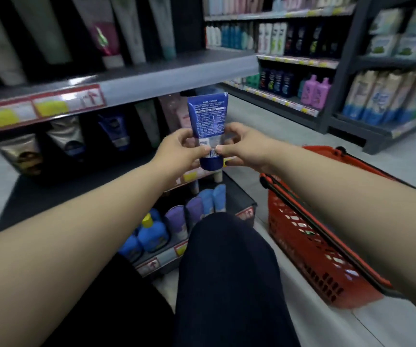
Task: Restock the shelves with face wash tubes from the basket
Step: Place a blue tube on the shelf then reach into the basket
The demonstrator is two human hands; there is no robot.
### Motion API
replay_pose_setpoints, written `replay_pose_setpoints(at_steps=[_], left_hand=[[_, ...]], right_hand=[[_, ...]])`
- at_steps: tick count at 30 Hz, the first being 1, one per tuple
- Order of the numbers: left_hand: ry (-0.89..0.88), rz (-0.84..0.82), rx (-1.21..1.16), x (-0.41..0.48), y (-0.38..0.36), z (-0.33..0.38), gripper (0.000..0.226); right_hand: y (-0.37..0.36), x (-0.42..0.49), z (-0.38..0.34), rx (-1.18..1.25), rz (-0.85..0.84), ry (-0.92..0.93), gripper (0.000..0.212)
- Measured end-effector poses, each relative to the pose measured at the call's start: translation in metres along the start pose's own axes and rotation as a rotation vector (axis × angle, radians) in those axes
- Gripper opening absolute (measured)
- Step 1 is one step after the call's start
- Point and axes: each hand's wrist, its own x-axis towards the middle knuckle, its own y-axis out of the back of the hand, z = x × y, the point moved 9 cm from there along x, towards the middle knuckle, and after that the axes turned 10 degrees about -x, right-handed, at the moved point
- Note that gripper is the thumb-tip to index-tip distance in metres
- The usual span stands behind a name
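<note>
One knee [227,259] in dark trousers, nearest the camera. One red basket [309,236] on the floor to its right, with a black handle [299,209] lying along the rim; the contents are hidden behind the right forearm.

Two hands are raised ahead. The left hand [182,149] and right hand [244,146] pinch the lower end of one blue face wash tube [207,118] from either side, thumbs meeting by its barcode sticker [213,152]. The tube is upright, cap down, crimped end up, back panel toward the camera; its white print is too small to read. It hangs in front of the middle shelf [81,176], below the upper shelf edge [167,80].

Shelf-edge labels [49,106]: yellow tags, red arrows, text illegible. Two pink bottles [314,92] stand on the far aisle shelving.
</note>
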Motion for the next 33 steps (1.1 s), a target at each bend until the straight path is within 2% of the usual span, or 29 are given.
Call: replay_pose_setpoints(at_steps=[8,16,19,23,27,33], left_hand=[[-0.108,0.202,0.161,-0.029,0.097,0.007,0.030],[0.021,0.427,0.180,0.009,0.204,-0.044,0.029],[0.047,0.427,0.153,0.030,0.224,-0.059,0.021],[0.098,0.357,0.188,0.060,0.236,-0.078,0.025],[0.106,0.294,0.403,0.084,0.243,-0.081,0.011],[0.146,0.182,0.752,0.086,0.235,-0.078,0.021]], right_hand=[[-0.090,0.030,-0.035,-0.122,0.000,0.064,0.050],[-0.165,0.107,-0.033,-0.246,0.005,0.047,0.048],[-0.179,0.139,-0.023,-0.287,0.024,0.030,0.047],[-0.188,0.177,-0.011,-0.369,0.037,0.017,0.047],[-0.195,0.208,-0.005,-0.447,0.070,0.030,0.049],[-0.190,0.213,-0.009,-0.599,0.093,0.043,0.055]])
